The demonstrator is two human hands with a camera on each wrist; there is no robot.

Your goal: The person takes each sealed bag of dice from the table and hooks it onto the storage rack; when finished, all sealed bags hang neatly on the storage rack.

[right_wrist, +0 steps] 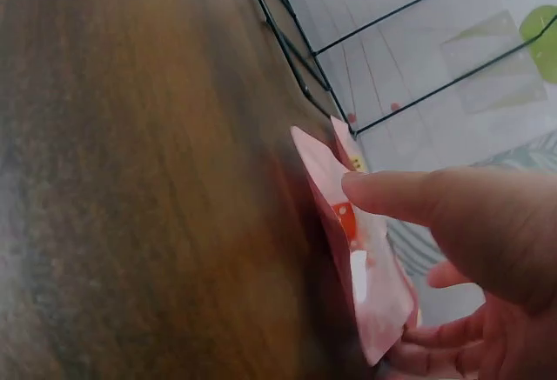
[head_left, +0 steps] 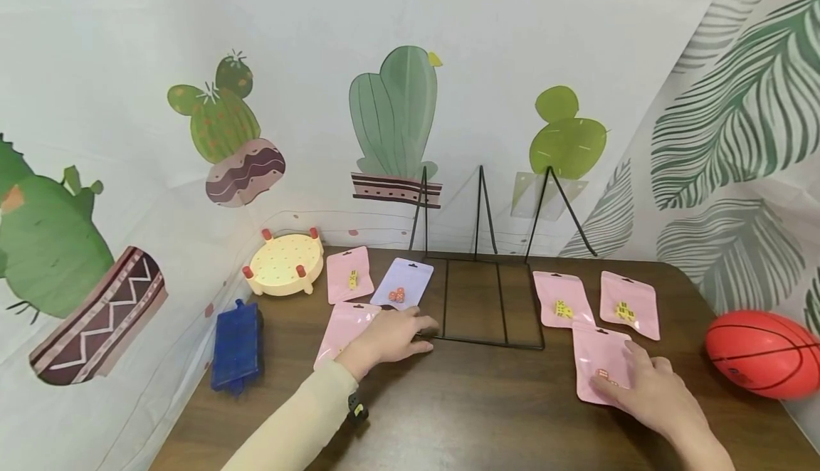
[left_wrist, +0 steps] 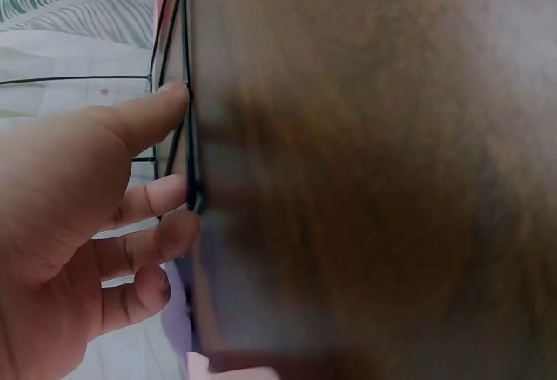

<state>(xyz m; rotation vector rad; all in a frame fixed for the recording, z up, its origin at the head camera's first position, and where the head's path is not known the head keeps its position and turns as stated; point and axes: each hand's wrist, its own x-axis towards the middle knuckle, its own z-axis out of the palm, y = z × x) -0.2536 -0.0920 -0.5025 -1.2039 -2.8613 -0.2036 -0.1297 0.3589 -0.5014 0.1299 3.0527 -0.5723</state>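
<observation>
My left hand (head_left: 387,337) is at the front left corner of a black wire rack (head_left: 502,300) with upright prongs. In the left wrist view, its thumb and fingertips meet the wire, spread apart along it. My right hand (head_left: 660,389) holds a pink zip bag (head_left: 592,357) with red dice, its thumb on the front and its fingers at the right edge. A pink bag (head_left: 342,325) lies partly under the left wrist. Beside it lie a lilac bag (head_left: 410,279) with orange dice and a pink bag (head_left: 339,268) with yellow dice.
Two pink bags with yellow dice, one near (head_left: 554,289) and one farther right (head_left: 634,297), lie right of the rack. A red ball (head_left: 765,353) sits at the right edge. On the left are a blue plastic case (head_left: 233,350) and a yellow stand (head_left: 282,261) with red-tipped legs.
</observation>
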